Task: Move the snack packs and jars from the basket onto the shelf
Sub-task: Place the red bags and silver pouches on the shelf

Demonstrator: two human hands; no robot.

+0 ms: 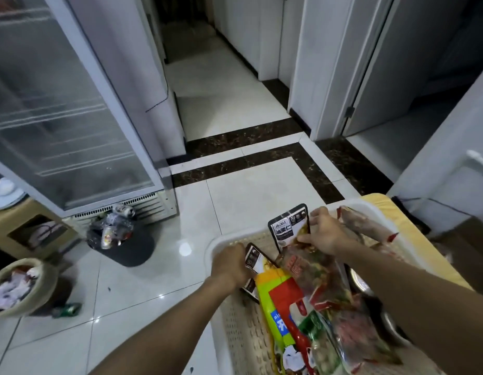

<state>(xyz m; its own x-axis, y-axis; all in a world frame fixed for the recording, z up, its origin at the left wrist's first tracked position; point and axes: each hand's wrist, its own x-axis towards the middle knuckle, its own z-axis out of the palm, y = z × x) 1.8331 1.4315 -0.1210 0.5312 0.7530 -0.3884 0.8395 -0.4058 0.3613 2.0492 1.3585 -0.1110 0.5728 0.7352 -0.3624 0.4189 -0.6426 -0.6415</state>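
A white plastic basket stands on a yellow surface at the lower right, full of snack packs. My right hand pinches a black and white snack pack held upright above the basket's far end. My left hand grips a second black and white pack at the basket's left side. Below them lie a yellow and green pack, a clear pack of red snacks and another reddish pack. A jar lid shows under my right forearm. No shelf is in view.
A glass-door fridge stands at the left. In front of it sits a black rubbish bag. A round bin with paper is at the lower left, with a green can beside it. The tiled floor leads to a hallway ahead.
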